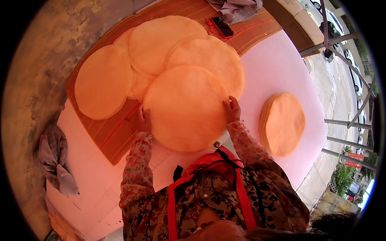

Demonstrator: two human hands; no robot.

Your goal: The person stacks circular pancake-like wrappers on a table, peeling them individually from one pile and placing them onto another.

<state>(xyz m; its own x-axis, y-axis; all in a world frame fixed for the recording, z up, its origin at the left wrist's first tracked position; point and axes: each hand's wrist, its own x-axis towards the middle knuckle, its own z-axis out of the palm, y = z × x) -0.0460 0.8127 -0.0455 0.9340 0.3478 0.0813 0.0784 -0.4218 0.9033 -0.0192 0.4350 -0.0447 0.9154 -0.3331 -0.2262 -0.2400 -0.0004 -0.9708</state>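
Note:
A large, pale orange-yellow round flatbread (185,110) is held level in front of me. My left hand (142,119) grips its left edge, the thumb along the rim. At its right edge my right hand (232,109) has its fingers curled around the rim. Beyond it lie several more rounds: an overlapping far right pile (217,60), another far round (161,40), and a left pile (102,82). The held round covers part of the far right pile. Whether it is one layer or more, I cannot tell.
A separate stack of rounds (283,124) stands on the pale tabletop (277,64) to the right. A brown striped cloth (114,138) lies under the left piles. A phone (222,26) and a checked cloth (241,10) lie at the far edge; another crumpled cloth (56,160) is at left.

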